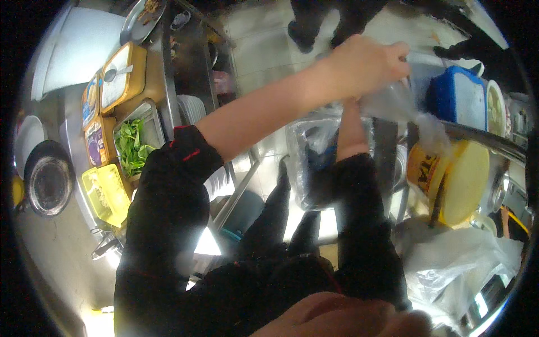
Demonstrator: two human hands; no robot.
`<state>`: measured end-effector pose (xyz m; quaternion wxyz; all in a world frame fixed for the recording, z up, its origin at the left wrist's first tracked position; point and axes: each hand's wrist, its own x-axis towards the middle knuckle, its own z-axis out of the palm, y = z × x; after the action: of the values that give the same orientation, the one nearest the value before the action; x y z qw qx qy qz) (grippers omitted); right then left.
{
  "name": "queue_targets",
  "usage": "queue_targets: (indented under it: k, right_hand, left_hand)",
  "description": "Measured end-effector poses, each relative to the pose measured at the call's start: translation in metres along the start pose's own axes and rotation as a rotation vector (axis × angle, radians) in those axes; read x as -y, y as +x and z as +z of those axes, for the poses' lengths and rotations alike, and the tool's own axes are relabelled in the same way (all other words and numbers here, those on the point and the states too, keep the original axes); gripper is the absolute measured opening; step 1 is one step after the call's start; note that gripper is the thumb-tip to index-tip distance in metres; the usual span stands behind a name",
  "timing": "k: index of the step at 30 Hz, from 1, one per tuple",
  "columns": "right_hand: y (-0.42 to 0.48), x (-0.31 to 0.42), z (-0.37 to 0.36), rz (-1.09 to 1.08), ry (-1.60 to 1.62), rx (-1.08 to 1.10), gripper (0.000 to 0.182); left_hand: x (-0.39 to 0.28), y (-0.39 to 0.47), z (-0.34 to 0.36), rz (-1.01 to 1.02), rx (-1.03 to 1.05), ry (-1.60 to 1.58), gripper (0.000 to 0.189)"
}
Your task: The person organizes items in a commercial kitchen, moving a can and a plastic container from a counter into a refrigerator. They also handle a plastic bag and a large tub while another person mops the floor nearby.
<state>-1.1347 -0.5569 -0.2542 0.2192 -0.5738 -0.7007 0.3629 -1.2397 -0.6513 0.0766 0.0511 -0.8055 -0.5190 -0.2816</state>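
Note:
My left hand [377,61] reaches across to the upper right, its fingers curled closed on the edge of a clear plastic bag [389,99], which hangs blurred toward a yellow tub. My right forearm [353,130] comes up beneath it; the right hand is mostly hidden behind my left hand and wrist, so its grip does not show. Below the hands, a larger clear plastic wrapping or bag [301,168] hangs beside the right-hand counter, partly covered by my right sleeve.
On the left counter stand a metal tray with green leaves [132,145], a yellow-green container [107,193] and ice-cream-type tubs [120,80]. A black pan [49,179] lies farther left. At right are a blue-rimmed container [467,101], a large yellow tub [465,181] and white plastic sheeting [454,261]. Another person's feet [303,38] stand above.

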Motion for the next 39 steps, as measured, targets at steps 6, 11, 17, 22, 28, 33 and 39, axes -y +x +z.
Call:
queue_targets:
  k: [6,11,17,22,28,33,39]
  right_hand:
    - [-0.056,0.079,-0.048,0.241,1.239,-0.194,0.008]
    - [-0.241,0.049,-0.083,0.203,0.826,-0.223,0.016]
    - [-0.492,-0.026,-0.225,0.551,0.797,-0.019,0.018]
    - [-0.531,-0.081,-0.426,0.790,-0.329,-0.807,0.011]
    - [-0.469,-0.066,-0.568,0.350,0.005,-0.902,0.039]
    - [-0.375,-0.126,-0.606,0.012,-0.098,-0.546,0.084]
    - [-0.291,-0.156,-0.593,-0.077,0.057,-0.293,0.104]
  left_hand:
    - [0.014,-0.023,0.010,-0.143,0.115,0.050,0.017]
    - [0.024,-0.068,0.053,-0.400,0.222,-0.053,0.018]
    - [-0.010,-0.126,0.080,-0.462,0.274,-0.159,0.031]
    - [-0.053,-0.153,0.079,-0.559,0.240,-0.259,0.053]
    - [-0.172,-0.166,0.029,-0.569,0.081,-0.111,0.074]
    - [-0.257,-0.242,0.018,-0.941,0.106,-0.016,0.081]
    - [-0.350,-0.335,0.007,-1.431,0.120,0.203,0.083]
